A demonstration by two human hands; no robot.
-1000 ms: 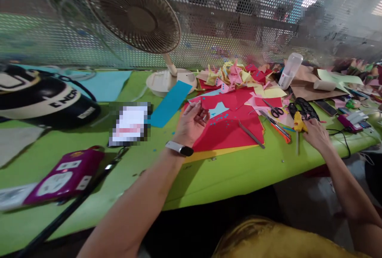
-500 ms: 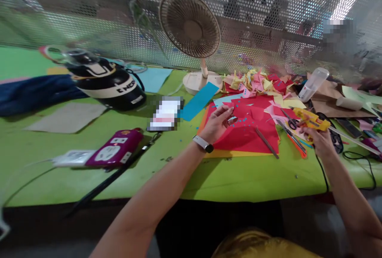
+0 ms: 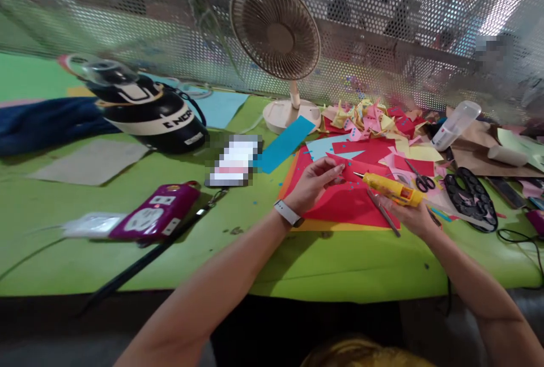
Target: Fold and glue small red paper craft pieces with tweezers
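My left hand (image 3: 317,183), with a watch on its wrist, is closed in a pinch over the red sheets (image 3: 327,208). Its fingertips appear to grip a small piece of red paper (image 3: 361,169), hard to separate from the red behind. A yellow glue gun (image 3: 389,188) is gripped in my right hand (image 3: 406,214), its nozzle pointing left, a short way from my left fingertips. Tiny blue bits dot the red paper. Tweezers (image 3: 385,214) lie on the sheets below the glue gun. Small scissors (image 3: 420,177) rest just beyond it.
Folded paper pieces (image 3: 365,118) are heaped behind the sheets. A fan (image 3: 293,109) stands at the back, near a blue strip (image 3: 284,146) and a phone (image 3: 236,160). To the left are a large black bottle (image 3: 161,120) and a purple power strip (image 3: 157,211). A black tray (image 3: 471,200) lies right.
My right hand has brought the glue gun leftward from beside the scissors, and its nozzle is now close to my left hand. My left hand stays over the red sheets, still pinched.
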